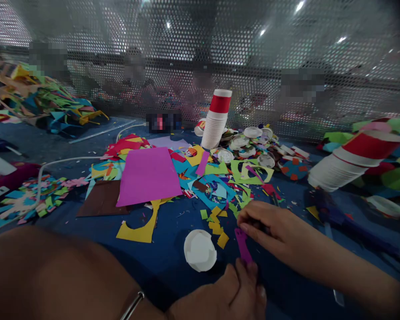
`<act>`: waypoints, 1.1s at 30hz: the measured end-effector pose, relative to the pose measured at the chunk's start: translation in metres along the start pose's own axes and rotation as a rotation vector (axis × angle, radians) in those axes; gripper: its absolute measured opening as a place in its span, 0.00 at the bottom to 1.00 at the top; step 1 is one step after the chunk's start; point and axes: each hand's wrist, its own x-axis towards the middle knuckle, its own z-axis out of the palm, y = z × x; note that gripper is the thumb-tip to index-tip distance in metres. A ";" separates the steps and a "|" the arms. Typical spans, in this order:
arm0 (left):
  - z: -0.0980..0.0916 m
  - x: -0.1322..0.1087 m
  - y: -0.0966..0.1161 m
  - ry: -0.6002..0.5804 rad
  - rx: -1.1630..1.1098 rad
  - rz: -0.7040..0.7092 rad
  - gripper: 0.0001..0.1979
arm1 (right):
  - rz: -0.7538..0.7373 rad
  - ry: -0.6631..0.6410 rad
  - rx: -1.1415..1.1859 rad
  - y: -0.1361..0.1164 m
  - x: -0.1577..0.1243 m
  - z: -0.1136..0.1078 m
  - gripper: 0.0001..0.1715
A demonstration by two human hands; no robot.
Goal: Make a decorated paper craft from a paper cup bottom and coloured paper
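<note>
A narrow purple paper strip (243,246) runs between my two hands above the blue table. My left hand (231,289) has its fingers closed on the strip's near end; a metal bracelet (132,306) circles that wrist. At the strip's far end, the thumb and fingers of my right hand (270,226) are pinched together. Something dark shows under those fingers, too hidden to name. Left of the strip lies a white paper cup lid or shallow cup (200,251), with small yellow paper pieces (218,224) between them.
A large purple sheet (150,175) rests over paper scraps, beside a brown sheet (102,200) and a yellow offcut (143,224). Stacked paper cups (216,120) stand behind; another stack (350,162) leans at right, near a dark blue glue gun (356,226). White cable (70,158) crosses the left.
</note>
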 end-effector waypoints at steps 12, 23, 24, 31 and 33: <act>-0.016 -0.013 -0.017 -0.008 -0.065 0.022 0.18 | -0.023 -0.019 0.039 -0.004 -0.004 0.003 0.11; -0.013 -0.010 -0.013 0.007 -0.008 0.028 0.18 | -0.013 0.028 0.031 0.001 -0.004 0.004 0.11; -0.013 -0.010 -0.014 0.009 0.003 0.031 0.18 | -0.010 0.020 0.042 0.001 -0.004 0.004 0.11; -0.015 -0.008 -0.014 -0.011 0.036 0.068 0.17 | -0.013 0.036 0.065 0.001 -0.006 0.005 0.10; -0.015 -0.007 -0.015 0.006 0.031 0.061 0.17 | -0.016 0.045 0.054 0.001 -0.006 0.006 0.10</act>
